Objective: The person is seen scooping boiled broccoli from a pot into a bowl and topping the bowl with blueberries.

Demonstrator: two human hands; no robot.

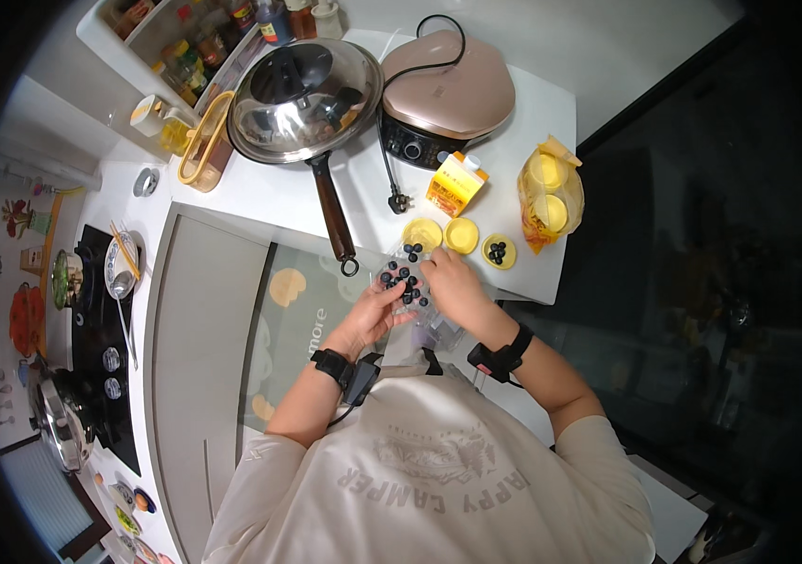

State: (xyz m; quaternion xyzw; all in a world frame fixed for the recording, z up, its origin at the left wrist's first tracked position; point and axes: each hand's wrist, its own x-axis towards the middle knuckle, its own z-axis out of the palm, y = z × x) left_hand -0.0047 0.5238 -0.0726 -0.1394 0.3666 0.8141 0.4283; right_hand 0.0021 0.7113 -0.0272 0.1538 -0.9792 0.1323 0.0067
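Note:
My left hand (376, 309) holds a clear plastic container of blueberries (404, 273) in front of the counter edge, thumb over the berries. My right hand (453, 282) is at the container's right side, its fingers bent together; whether a berry is between them is hidden. Just beyond stand shallow yellow cups that look like tart shells: one partly behind the container (422, 231), a second cup (461, 233) with nothing visible in it, and a third cup (506, 259) holding several blueberries.
On the counter are an orange-yellow carton (457, 185), a bag of yellow cups (549, 201), a pink electric griddle (446, 88) and its loose plug (399, 203). A lidded pan (305, 106) projects its handle (334, 215) over the edge. A black hob (108, 338) lies left.

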